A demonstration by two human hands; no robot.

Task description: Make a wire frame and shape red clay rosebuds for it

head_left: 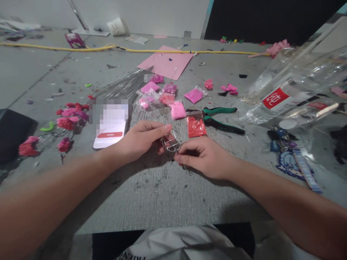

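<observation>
A small round wire frame (171, 141) with crossing wires inside its ring is held between both hands, just above the grey tabletop (151, 202). My left hand (148, 135) grips its left side, thumb on top and fingers behind. At its lower right edge, my right hand (202, 155) pinches the wire between thumb and fingertips. Right beyond the right hand lies a clear bag of red clay (197, 126). Pliers with green and black handles (221, 115) rest behind it, their jaws pointing left.
Several bags of pink clay (177, 109) lie ahead, before a bundle of thin wires (121, 85) and a pink sheet (169, 61). A phone (112, 124) and clay flowers (69, 117) are left. Clear bottles (279, 97) and keychains (294, 162) are right. A yellow cable (162, 50) crosses behind.
</observation>
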